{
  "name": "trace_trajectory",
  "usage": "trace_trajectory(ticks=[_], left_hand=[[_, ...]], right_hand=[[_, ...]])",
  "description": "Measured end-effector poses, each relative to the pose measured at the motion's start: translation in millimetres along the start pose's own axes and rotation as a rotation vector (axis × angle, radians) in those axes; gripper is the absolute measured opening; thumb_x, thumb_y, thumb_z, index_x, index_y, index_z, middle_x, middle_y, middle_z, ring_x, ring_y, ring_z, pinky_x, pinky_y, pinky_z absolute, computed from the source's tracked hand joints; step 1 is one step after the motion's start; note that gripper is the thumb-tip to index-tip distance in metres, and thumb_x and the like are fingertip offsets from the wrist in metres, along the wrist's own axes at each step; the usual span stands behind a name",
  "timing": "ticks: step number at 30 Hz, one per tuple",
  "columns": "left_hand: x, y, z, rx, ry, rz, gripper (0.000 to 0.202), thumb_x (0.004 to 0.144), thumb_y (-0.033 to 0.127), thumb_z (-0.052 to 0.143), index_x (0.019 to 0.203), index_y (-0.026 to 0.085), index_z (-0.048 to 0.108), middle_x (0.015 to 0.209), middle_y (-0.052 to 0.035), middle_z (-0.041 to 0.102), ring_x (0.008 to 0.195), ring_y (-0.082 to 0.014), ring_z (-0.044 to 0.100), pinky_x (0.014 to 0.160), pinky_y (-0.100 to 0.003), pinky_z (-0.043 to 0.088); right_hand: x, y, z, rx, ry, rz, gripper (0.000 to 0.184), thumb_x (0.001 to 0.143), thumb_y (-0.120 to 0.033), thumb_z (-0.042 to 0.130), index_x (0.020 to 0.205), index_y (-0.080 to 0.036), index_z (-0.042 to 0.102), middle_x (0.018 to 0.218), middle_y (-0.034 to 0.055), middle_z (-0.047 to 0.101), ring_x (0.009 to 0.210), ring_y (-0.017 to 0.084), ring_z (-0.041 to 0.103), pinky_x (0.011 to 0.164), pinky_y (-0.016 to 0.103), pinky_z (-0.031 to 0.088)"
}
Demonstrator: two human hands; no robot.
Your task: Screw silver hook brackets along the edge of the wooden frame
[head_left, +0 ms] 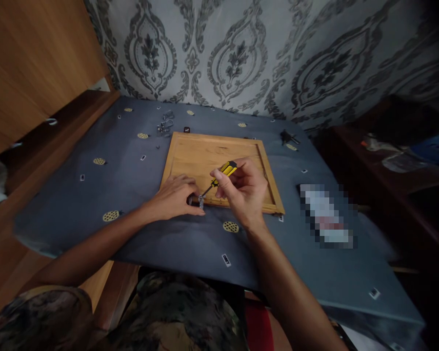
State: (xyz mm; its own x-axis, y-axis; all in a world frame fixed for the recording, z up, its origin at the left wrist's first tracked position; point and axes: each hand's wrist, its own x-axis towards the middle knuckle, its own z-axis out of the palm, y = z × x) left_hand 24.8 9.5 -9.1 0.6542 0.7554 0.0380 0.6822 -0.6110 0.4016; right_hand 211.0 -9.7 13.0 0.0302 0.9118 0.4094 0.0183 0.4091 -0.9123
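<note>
A framed wooden panel, like a cabinet door, lies flat on the table. My right hand is closed around a yellow-and-black screwdriver. Its shaft slants down to the left, and its tip meets a small shiny metal fitting at the panel's near edge. My left hand rests over the panel's near left corner. Its thumb and forefinger are closed about the fitting, steadying it against the edge. The screw, if there is one, is too small to make out.
A dark blue cloth with pineapple prints covers the table. Several metal pieces lie past the panel's far left corner, near a small black box. A dark object is at far right. A pixelated item lies right of the panel.
</note>
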Motion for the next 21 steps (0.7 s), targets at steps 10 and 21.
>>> trace_trajectory(ticks=[10, 21], left_hand=[[0.6, -1.2, -0.5, 0.0, 0.008, 0.018, 0.038, 0.083, 0.055, 0.081, 0.092, 0.019, 0.073, 0.093, -0.0046, 0.067, 0.101, -0.0278, 0.061, 0.086, -0.038, 0.042], [0.8, -1.3, 0.4, -0.025, 0.009, 0.011, 0.036, 0.084, 0.054, 0.081, 0.093, 0.021, 0.071, 0.1, -0.0051, 0.069, 0.107, -0.0295, 0.061, 0.09, -0.041, 0.042]], right_hand=[[-0.6, -6.7, -9.4, -0.079, -0.128, -0.031, 0.032, 0.089, -0.05, 0.075, 0.103, -0.022, 0.073, 0.094, 0.002, 0.074, 0.05, 0.006, 0.057, 0.046, 0.026, 0.049], [2.0, -7.3, -1.5, 0.0, -0.107, 0.033, 0.039, 0.076, -0.052, 0.086, 0.092, -0.024, 0.064, 0.073, -0.0034, 0.071, 0.047, 0.008, 0.056, 0.044, 0.024, 0.049]])
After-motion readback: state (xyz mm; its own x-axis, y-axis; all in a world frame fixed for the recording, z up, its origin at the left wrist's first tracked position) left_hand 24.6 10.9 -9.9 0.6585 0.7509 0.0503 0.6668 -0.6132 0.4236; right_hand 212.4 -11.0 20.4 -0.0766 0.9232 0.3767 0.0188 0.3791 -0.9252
